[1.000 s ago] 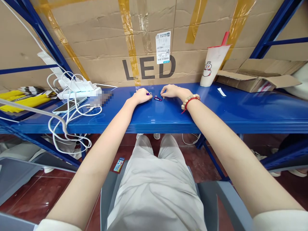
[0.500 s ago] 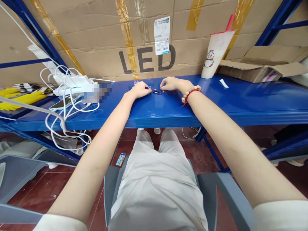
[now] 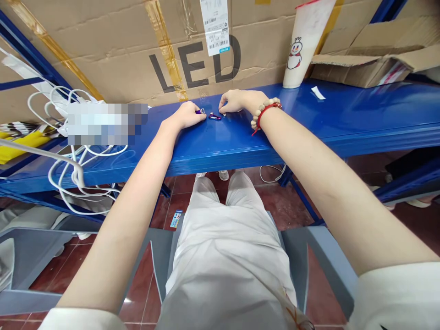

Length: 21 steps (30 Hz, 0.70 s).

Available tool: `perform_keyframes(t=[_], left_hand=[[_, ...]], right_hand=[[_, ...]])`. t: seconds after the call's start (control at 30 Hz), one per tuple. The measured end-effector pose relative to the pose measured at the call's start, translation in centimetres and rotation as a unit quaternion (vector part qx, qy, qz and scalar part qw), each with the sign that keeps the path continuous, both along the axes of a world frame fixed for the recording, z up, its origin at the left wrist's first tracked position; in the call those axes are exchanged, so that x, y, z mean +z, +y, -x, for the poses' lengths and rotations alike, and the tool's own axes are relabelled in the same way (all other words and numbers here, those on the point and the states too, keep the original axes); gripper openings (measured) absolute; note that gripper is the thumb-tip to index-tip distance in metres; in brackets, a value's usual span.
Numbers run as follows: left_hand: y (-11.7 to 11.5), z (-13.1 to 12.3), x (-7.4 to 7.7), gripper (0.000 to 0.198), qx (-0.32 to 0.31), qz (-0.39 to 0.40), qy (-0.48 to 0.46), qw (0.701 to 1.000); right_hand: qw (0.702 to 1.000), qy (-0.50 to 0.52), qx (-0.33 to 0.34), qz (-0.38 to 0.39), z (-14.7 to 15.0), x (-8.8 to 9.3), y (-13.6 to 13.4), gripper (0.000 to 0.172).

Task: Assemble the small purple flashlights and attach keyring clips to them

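Observation:
On the blue shelf, my left hand (image 3: 187, 114) is closed around a small purple piece with a shiny metal end (image 3: 200, 111). Most of that piece is hidden by the fingers. A second small purple part (image 3: 215, 117), glossy and with a metallic bit at its top, lies between the two hands. To its right, my right hand (image 3: 233, 101) has thumb and fingertips drawn together in a pinch at the shelf top. A tiny silvery piece (image 3: 224, 114) shows right by those fingertips; whether they grip it is too small to tell.
A tall cup (image 3: 302, 50) and an opened cardboard box (image 3: 364, 68) stand at the back right, near a white paper scrap (image 3: 318, 93). Tangled white cables (image 3: 82, 174) hang over the left edge. A large carton (image 3: 117, 55) closes off the back.
The camera view has tilted down and shifted right, so the shelf sits higher and further left. Both hands keep nearly the same places around the small purple parts.

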<state>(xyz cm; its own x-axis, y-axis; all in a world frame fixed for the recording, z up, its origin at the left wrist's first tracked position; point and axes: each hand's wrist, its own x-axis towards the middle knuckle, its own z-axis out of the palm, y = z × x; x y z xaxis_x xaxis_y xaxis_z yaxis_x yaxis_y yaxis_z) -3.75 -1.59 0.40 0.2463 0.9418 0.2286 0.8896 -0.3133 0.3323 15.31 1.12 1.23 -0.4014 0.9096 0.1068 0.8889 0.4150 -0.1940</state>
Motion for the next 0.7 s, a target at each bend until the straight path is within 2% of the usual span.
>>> perform_keyframes(t=[0.2, 0.4, 0.6, 0.7], left_hand=[[-0.8, -0.3, 0.5, 0.021, 0.001, -0.002, 0.037, 0.999], [-0.9, -0.3, 0.5, 0.022, 0.002, -0.004, 0.049, 0.999], [-0.5, -0.1, 0.3, 0.024, 0.017, -0.004, 0.057, 0.998], [-0.7, -0.2, 0.3, 0.024, 0.018, 0.001, 0.063, 0.998]], right_hand=[[0.999, -0.001, -0.038, 0.015, 0.0, 0.3, -0.5, 0.045], [1.000, 0.015, 0.020, -0.005, -0.4, -0.3, 0.9, 0.043], [0.999, -0.010, -0.046, 0.020, 0.2, 0.9, -2.5, 0.037], [0.998, -0.014, -0.051, 0.015, 0.3, 1.3, -3.4, 0.036]])
